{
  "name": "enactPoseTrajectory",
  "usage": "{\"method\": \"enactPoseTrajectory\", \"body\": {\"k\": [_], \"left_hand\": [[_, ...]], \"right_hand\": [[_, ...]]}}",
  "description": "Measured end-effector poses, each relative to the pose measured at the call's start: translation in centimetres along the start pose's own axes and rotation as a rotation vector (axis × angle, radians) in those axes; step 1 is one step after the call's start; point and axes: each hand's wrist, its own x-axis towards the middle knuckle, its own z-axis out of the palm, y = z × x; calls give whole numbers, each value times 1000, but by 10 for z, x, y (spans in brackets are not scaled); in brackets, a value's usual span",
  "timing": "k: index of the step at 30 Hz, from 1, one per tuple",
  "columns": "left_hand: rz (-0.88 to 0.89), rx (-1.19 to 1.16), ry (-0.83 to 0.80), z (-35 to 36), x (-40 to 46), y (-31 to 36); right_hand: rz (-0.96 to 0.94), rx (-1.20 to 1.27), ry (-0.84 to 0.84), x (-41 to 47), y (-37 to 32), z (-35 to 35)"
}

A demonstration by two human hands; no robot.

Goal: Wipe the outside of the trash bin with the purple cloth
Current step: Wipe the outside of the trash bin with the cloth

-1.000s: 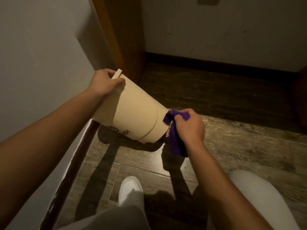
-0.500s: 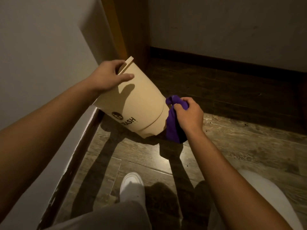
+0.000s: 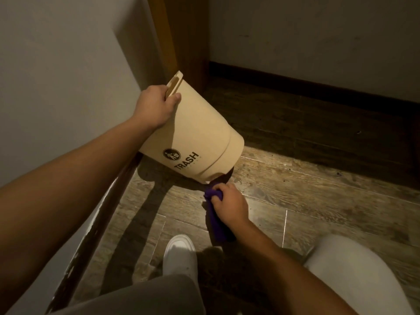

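A beige trash bin point(image 3: 200, 135) with black "TRASH" lettering is held tilted above the floor, its base pointing down and to the right. My left hand point(image 3: 155, 105) grips its rim at the handle slot. My right hand point(image 3: 228, 204) is closed around the purple cloth point(image 3: 216, 214), just below the bin's lower base edge. The top of the cloth touches that edge and the rest hangs down under my hand.
A white wall point(image 3: 56, 87) with a dark baseboard runs along the left. A wooden door frame point(image 3: 179, 42) stands behind the bin. Wood-look floor point(image 3: 306, 189) spreads to the right. My white shoe point(image 3: 179, 255) and grey-trousered knees are at the bottom.
The bin has tipped so its base points further down, and the lettering has turned into full view. My right hand with the cloth has dropped from the side of the base to below it.
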Motion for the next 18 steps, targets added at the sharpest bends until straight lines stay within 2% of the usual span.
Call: {"method": "enactPoseTrajectory", "body": {"k": [3, 7, 12, 15, 17, 18], "left_hand": [[47, 32, -8, 2, -2, 1], [130, 79, -50, 11, -5, 19], [245, 75, -123, 20, -19, 44], [304, 4, -282, 16, -24, 45], [260, -104, -368, 9, -28, 32], [211, -157, -326, 1, -30, 21]], "right_hand": [[70, 42, 194, 15, -23, -45], [11, 72, 375, 39, -66, -124], [-6, -17, 326, 72, -119, -174], [-4, -56, 266, 89, -131, -181], [-7, -46, 204, 96, -136, -183], [-8, -35, 184, 98, -138, -185]]}}
